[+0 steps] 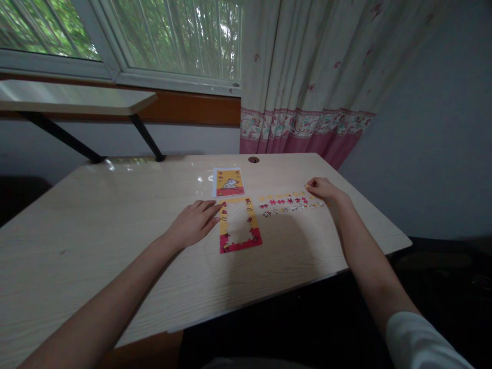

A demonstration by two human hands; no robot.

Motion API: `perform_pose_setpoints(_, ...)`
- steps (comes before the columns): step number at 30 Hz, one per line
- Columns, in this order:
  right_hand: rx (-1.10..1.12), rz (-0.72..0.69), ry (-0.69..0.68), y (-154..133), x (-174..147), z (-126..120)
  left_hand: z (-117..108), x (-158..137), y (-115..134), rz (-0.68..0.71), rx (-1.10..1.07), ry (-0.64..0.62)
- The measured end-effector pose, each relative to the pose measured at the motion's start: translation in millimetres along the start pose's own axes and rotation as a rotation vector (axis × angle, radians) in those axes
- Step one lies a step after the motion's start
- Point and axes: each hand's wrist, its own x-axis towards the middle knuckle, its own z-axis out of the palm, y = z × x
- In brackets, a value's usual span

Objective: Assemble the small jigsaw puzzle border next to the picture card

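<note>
The joined border of a jigsaw puzzle (241, 246), yellow above and red below, lies on the table with bare tabletop inside it. At its left edge rests my left hand (194, 223), fingers stretched out and touching the border. My right hand (323, 188) is at the far end of the loose puzzle pieces (288, 201), which lie in rows of yellow, red and white. Its fingertips pinch a small yellow puzzle piece (308, 186), partly hidden by them. Just beyond the border, a reference picture (229, 180) shows a white animal on yellow and red.
The pale wooden table (115, 241) has a round cable hole (253, 160) near its back edge. A raised shelf (73, 97) on dark legs stands at the back left. Behind are a window (180, 41) and a patterned curtain (300, 77).
</note>
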Motion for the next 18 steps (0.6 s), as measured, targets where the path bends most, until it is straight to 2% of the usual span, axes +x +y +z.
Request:
perform_pose_setpoints(9,0.284,0.024,0.060,-7,-8,2,1,0,-1,0.010,0.014,-0.013)
perform_pose_setpoints(12,0.370,0.041,0.120,-14,-9,2,2,1,-1,0.007,0.023,-0.025)
perform_pose_setpoints(15,0.470,0.052,0.202,-43,-9,4,2,1,-1,0.005,0.010,-0.021)
perform_pose_setpoints(18,0.606,-0.075,0.139,-95,-14,13,1,1,0,0.010,-0.013,-0.005)
